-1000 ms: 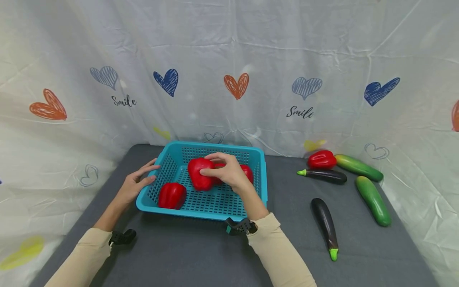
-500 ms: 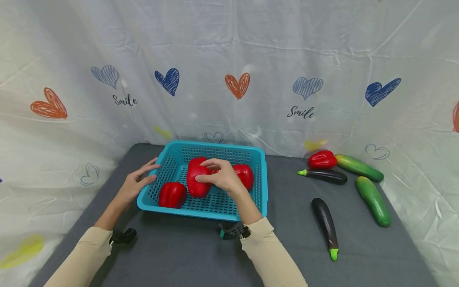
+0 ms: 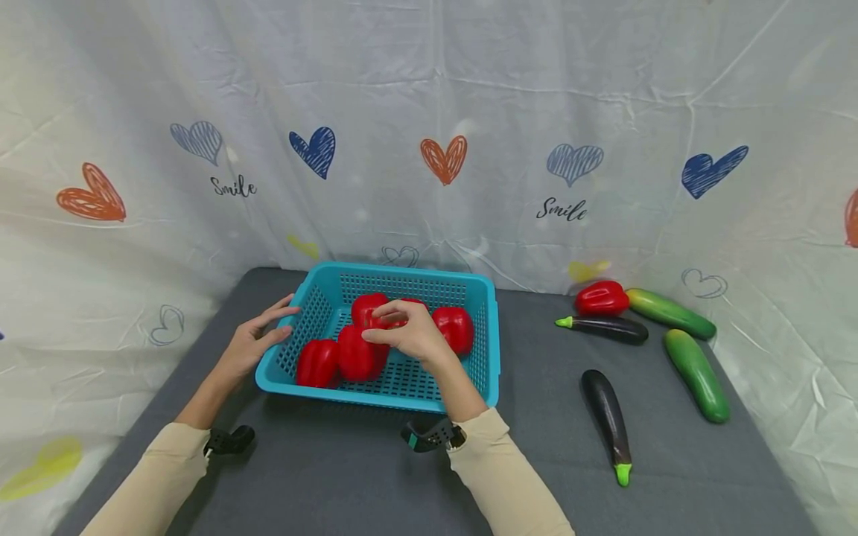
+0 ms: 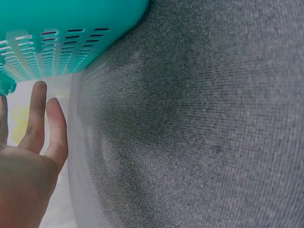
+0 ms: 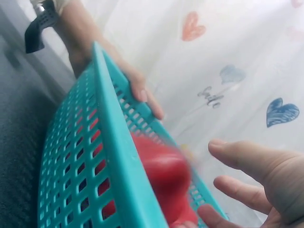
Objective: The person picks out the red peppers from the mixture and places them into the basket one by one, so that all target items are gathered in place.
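Note:
A turquoise perforated basket [image 3: 382, 402] holds several red bell peppers. My right hand [image 3: 417, 336] hovers over its middle, thumb and fingers spread apart. Just below the thumb lies one bell pepper [image 3: 357, 359], touching or nearly touching another bell pepper [image 3: 318, 363] at the front left. Behind these is a third pepper [image 3: 368, 307]; another, partly covered by my fingers, sits beside it. A bell pepper [image 3: 456, 330] rests toward the right side. My left hand [image 3: 249, 348] touches the basket's left rim with extended fingers. The right wrist view shows a gap between my thumb [image 5: 232, 154] and the blurred pepper [image 5: 164, 168].
Right of the basket, a red bell pepper [image 3: 602, 298] and an eggplant [image 3: 611, 329] lie near two cucumbers [image 3: 673, 313]. A second eggplant [image 3: 606, 417] lies closer to the front. A white curtain [image 3: 496, 89] with printed hearts hangs behind the grey table [image 3: 348, 476].
My right hand has brought a bell pepper from the basket's middle toward its front left and let it go there. The right fingers have spread. The left hand stays on the rim.

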The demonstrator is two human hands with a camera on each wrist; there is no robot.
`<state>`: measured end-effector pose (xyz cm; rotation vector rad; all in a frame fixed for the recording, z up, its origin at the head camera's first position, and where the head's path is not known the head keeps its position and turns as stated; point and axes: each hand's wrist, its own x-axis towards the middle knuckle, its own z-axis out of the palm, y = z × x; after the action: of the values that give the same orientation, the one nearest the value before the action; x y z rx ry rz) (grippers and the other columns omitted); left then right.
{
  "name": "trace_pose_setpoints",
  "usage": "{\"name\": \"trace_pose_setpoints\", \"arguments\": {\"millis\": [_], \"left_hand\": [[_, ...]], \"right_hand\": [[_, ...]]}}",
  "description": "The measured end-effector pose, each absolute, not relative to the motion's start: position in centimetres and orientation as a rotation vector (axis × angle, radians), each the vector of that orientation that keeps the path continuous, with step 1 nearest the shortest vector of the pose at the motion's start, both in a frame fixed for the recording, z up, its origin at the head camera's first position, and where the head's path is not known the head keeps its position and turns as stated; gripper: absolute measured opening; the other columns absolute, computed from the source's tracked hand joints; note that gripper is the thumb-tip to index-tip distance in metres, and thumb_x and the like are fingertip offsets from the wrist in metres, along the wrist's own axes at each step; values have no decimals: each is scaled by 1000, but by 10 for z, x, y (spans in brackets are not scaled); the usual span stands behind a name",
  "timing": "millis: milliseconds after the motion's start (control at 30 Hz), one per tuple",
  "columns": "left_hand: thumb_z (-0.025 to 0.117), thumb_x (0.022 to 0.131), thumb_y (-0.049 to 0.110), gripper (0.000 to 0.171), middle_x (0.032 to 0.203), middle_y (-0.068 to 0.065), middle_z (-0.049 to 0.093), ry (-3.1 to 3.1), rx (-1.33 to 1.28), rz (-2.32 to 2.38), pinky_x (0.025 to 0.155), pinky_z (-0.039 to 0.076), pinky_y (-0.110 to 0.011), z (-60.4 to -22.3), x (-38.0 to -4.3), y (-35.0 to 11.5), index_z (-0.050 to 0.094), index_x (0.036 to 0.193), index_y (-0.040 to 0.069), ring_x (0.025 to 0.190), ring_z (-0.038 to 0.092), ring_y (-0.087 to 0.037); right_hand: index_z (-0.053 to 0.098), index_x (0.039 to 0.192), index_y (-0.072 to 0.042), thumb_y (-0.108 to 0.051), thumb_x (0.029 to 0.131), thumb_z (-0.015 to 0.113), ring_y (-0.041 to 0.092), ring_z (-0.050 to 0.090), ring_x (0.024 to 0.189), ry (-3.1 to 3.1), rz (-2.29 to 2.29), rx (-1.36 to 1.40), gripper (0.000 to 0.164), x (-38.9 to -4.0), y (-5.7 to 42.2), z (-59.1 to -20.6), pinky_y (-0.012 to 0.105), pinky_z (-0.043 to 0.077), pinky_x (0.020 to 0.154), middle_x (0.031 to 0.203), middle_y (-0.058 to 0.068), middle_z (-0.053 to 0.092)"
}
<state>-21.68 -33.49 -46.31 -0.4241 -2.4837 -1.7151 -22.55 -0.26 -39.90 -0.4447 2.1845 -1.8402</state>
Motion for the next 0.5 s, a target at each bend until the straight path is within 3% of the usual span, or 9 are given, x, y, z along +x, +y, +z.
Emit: {"name": "trace_pose_setpoints", "arguments": {"millis": [233,500], "left_hand": [[58,105,13,42,163,-12,30,-2480,-430,-1713,83,55,-25,-463,-216,-335,54,144,-1,141,35,-34],[58,105,13,42,163,-13,30,-2477,-428,-1719,83,54,-25,-462,-216,-334,54,144,-1,141,36,-35]], "right_hand": [[65,129,-10,-24,84,85,36,49,126,2232,-1786,-381,51,-225,6,-397,48,57,84,134,14,55],[64,131,-10,-26,85,83,39,49,125,2225,-1812,-404,53,-229,20,-388,53,55,87,136,19,55]]}}
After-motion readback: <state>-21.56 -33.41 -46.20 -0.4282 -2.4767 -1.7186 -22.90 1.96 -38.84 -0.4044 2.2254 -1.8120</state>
